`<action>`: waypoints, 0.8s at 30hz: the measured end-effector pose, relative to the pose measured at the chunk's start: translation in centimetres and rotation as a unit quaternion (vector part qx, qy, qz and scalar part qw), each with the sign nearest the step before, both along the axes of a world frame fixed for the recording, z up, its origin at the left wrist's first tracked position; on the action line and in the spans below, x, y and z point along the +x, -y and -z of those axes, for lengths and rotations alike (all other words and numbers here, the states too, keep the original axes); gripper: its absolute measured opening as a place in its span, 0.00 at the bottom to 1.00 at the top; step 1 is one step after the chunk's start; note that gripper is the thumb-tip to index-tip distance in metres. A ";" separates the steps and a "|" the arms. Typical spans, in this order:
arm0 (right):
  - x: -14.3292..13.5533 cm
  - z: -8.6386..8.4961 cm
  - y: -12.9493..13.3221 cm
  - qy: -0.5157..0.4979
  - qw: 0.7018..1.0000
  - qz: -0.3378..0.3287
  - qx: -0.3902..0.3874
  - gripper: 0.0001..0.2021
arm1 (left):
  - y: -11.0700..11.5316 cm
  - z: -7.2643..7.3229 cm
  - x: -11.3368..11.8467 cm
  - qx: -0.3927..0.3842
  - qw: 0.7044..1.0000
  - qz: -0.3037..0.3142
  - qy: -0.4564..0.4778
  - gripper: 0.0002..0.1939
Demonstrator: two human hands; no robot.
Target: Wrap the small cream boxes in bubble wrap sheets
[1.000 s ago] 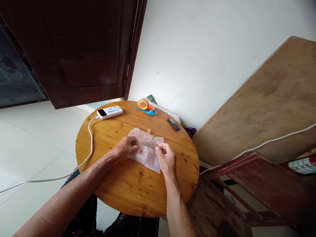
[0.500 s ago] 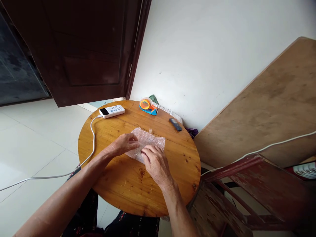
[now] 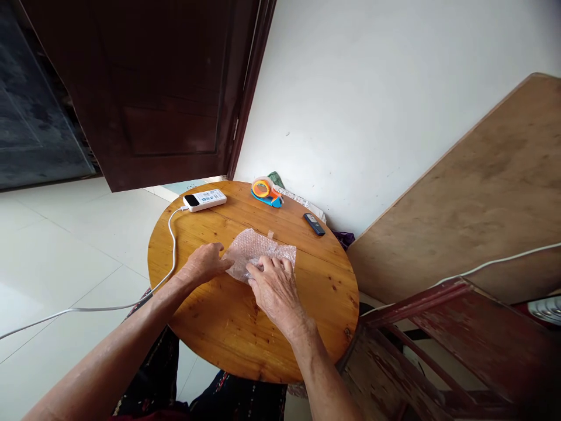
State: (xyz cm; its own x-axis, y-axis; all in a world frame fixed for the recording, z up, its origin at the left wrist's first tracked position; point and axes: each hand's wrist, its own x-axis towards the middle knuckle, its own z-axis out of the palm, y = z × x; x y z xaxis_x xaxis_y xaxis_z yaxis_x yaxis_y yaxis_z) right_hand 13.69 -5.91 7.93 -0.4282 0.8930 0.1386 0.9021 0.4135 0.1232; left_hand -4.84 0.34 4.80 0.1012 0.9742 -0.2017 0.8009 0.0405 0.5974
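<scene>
A clear sheet of bubble wrap (image 3: pixel 252 242) lies on the round wooden table (image 3: pixel 219 345). My right hand (image 3: pixel 276 289) rests on its near right part, palm down with the fingers spread and bent; whether anything lies beneath them is hidden. At the wrap's left edge is my left hand (image 3: pixel 205 262), thumb and fingers apart and nothing held between them. A small piece of tape (image 3: pixel 270 235) shows at the far edge of the wrap.
Toward the back of the table are a white power bank (image 3: pixel 204 200) with a cable (image 3: pixel 173 245), an orange and blue tape dispenser (image 3: pixel 266 192) and a dark remote (image 3: pixel 314 224). A reddish wooden chair (image 3: pixel 456 339) stands at the right.
My left hand has drawn back left from the wrap and opened. My right hand has flattened and spread over the wrap. The view has shifted slightly.
</scene>
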 end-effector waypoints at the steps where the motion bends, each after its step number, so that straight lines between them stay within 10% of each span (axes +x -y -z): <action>1: -0.1 0.0 -0.1 0.008 1.000 0.003 -0.004 0.07 | -0.1 0.0 0.2 -0.008 1.000 -0.006 0.015 0.26; 9: -0.1 0.1 -0.3 -0.003 1.000 -0.001 0.006 0.06 | 0.1 1.0 0.8 -0.090 0.968 -0.032 0.234 0.15; 15: 0.2 0.8 -0.4 -0.038 0.999 -0.005 0.028 0.04 | 1.5 1.2 3.6 -0.072 0.880 -0.010 0.469 0.13; 24: 3.4 0.8 1.1 -0.268 0.963 0.008 0.043 0.19 | 2.5 -0.3 4.9 0.086 0.963 0.149 0.206 0.04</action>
State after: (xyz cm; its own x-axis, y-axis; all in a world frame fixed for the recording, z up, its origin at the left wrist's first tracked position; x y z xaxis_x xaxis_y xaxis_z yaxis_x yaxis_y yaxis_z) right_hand 17.11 -7.06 7.15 -0.2610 0.8741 0.4096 0.8521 0.4080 -0.3279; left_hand 0.02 -2.20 5.10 0.4190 0.9047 0.0770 0.4552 -0.2827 0.8443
